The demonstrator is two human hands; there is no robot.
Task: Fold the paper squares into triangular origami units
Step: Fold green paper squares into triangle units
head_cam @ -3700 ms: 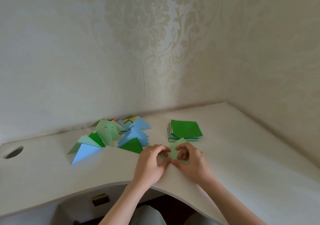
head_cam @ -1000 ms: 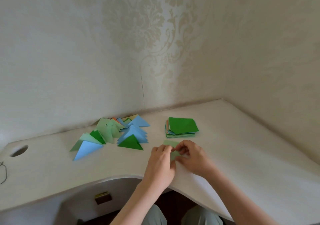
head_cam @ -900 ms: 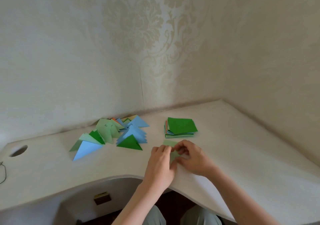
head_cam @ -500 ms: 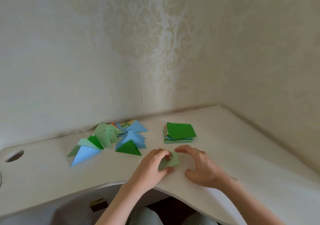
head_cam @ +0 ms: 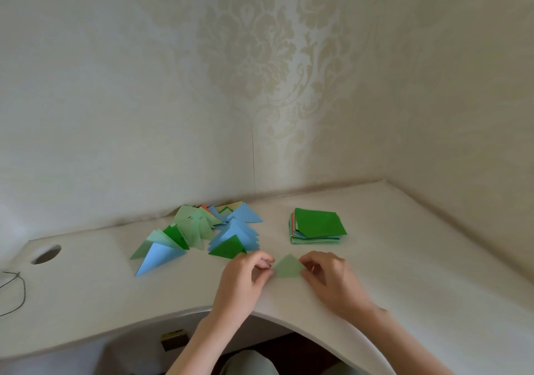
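Both hands, L [head_cam: 245, 280] & R [head_cam: 332, 283], pinch light-green triangle [head_cam: 288, 267] on desk [head_cam: 404, 259]

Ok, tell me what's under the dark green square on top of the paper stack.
Under the dark green square only sheet edges show: orange, blue and light green along the stack's left and front sides. The sheets' faces, their count and the desk beneath are covered.
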